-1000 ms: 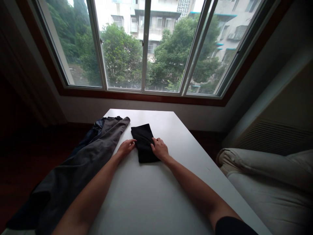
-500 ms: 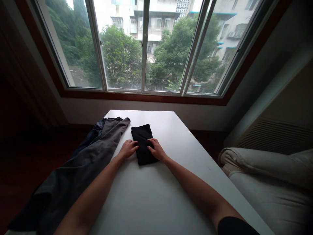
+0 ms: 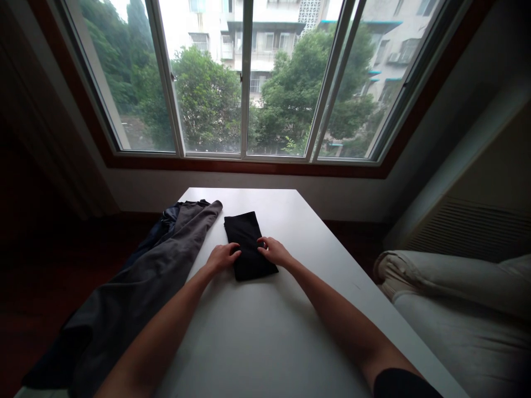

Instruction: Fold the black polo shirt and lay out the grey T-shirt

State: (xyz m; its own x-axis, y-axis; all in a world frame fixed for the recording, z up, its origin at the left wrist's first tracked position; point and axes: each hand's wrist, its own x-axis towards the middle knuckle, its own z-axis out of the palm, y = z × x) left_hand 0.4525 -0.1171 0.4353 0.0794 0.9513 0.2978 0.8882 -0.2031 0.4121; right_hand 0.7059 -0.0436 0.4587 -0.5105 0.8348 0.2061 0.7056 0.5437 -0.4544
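A folded black garment (image 3: 248, 232) lies flat on the white table (image 3: 249, 337), a compact rectangle slightly turned; its exact kind does not show. At its left edge is my left hand (image 3: 222, 257), fingers and thumb curled together on the cloth. My right hand (image 3: 276, 252) pinches the opposite edge with thumb and forefinger, its fingertips over the fabric. The fingertips' undersides are hidden, as are the inner layers of the fold.
Grey trousers or similar clothing (image 3: 166, 265) drape over the table's left side, with dark blue shiny cloth (image 3: 168, 216) beneath. A pale sofa (image 3: 456, 309) stands to the right. Beyond the table's far end is a wide window (image 3: 244, 99).
My right hand has shifted right to the garment's edge, and its fingers have drawn together. My left hand has moved slightly right, with its fingers more curled. The garment stays nearly in place.
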